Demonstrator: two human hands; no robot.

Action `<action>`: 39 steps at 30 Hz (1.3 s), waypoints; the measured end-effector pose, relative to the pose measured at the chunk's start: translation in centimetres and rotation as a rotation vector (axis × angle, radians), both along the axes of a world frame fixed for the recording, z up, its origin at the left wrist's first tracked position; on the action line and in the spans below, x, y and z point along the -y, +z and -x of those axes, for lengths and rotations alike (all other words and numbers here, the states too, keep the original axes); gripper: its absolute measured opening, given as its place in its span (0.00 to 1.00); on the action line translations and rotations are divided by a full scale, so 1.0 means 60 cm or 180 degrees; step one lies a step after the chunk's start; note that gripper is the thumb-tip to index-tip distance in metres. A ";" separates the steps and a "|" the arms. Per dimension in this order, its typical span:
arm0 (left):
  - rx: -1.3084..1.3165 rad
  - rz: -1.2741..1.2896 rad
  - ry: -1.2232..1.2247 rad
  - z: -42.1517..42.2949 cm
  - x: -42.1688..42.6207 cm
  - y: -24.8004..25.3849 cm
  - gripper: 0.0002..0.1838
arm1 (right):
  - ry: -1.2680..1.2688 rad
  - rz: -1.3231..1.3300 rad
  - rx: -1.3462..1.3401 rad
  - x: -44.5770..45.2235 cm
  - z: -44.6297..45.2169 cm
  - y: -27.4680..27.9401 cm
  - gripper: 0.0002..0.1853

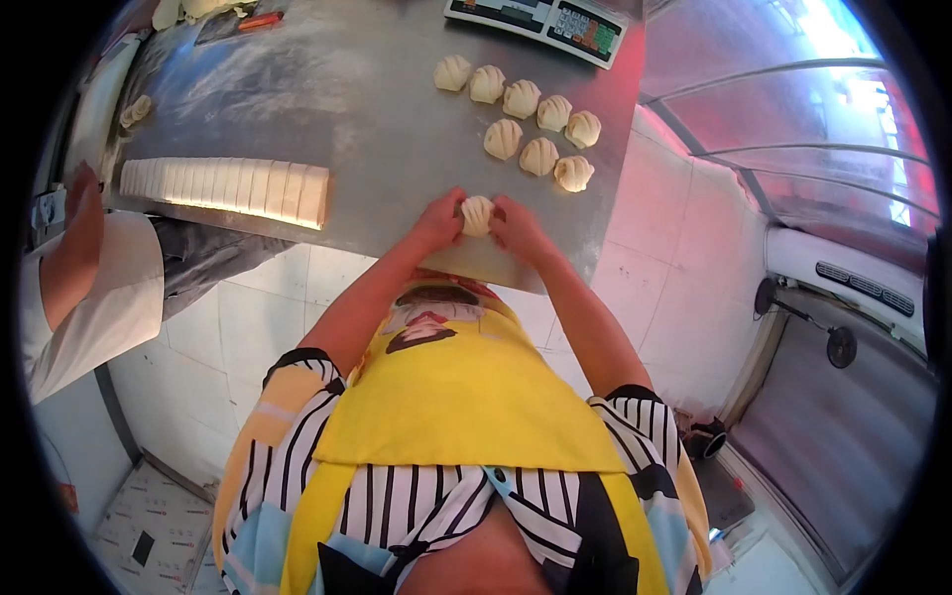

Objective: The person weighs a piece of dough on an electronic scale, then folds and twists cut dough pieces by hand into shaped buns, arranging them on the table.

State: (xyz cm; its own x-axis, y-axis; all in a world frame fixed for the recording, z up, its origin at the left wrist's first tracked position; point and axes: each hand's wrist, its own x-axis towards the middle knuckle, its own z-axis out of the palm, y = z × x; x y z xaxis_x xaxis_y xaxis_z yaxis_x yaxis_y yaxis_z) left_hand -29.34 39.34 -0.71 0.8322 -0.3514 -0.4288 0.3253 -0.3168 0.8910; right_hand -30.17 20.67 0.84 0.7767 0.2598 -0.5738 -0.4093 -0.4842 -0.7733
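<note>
A pale piece of shaped dough [477, 216] with ridged folds on top is at the table's front edge, between my two hands. My left hand [439, 220] grips its left side with bent fingers. On its right side, my right hand [517, 228] presses with thumb and fingers closed against the dough. Both sets of fingertips are partly hidden. Beyond my hands, several similar dough pieces [538, 156] lie in two rows on the metal table [387, 129]. To the left is a long row of cut dough strips [226, 186], side by side.
A digital scale [540, 25] stands at the far right of the table. A red-handled tool [260, 21] lies at the far left, and small dough bits [136, 110] sit near the left edge. Another person's arm [77, 243] is at the left.
</note>
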 end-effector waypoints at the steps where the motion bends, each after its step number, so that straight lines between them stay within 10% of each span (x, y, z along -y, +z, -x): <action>1: 0.0053 -0.0130 -0.0051 0.006 0.003 -0.002 0.10 | 0.0094 0.0217 0.0459 0.003 0.010 -0.009 0.09; 3: 0.0187 -0.0405 -0.0140 0.012 0.003 0.017 0.11 | 0.0292 0.0639 0.1401 0.003 0.026 -0.027 0.11; 6: 0.1568 -0.0752 -0.0018 0.025 0.008 -0.013 0.11 | -0.0649 -0.0632 -0.0620 0.009 0.018 -0.034 0.13; 9: -0.0548 0.0143 0.0035 0.011 -0.006 0.029 0.11 | -0.0687 -0.0087 -0.0126 -0.009 0.023 -0.045 0.14; 12: -0.0814 0.0171 0.0177 0.006 -0.001 0.030 0.10 | 0.0030 0.1094 0.1595 -0.014 0.025 -0.045 0.13; 18: -0.0025 -0.0427 0.0296 0.022 0.015 0.027 0.09 | -0.0502 0.0135 -0.0118 -0.008 0.008 -0.025 0.09; 27: 0.0564 -0.1220 0.0078 0.019 0.013 0.003 0.12 | 0.0262 0.2069 0.1516 -0.029 0.012 -0.039 0.12; 33: 0.0450 -0.0660 0.0690 -0.114 -0.024 0.018 0.12 | -0.1604 -0.1112 -0.0207 0.006 0.014 0.058 0.15; 39: 0.0929 -0.1367 -0.0052 -0.250 -0.022 -0.029 0.15 | -0.1143 -0.0873 -0.0431 -0.004 0.020 0.061 0.12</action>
State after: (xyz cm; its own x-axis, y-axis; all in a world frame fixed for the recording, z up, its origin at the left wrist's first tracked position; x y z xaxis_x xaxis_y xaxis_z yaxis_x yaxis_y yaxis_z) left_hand -14.36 40.69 -2.45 0.9346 -0.2087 -0.2879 0.0745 -0.6767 0.7325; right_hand -31.38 20.93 4.51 0.7681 0.1445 -0.6238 -0.6195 -0.0787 -0.7811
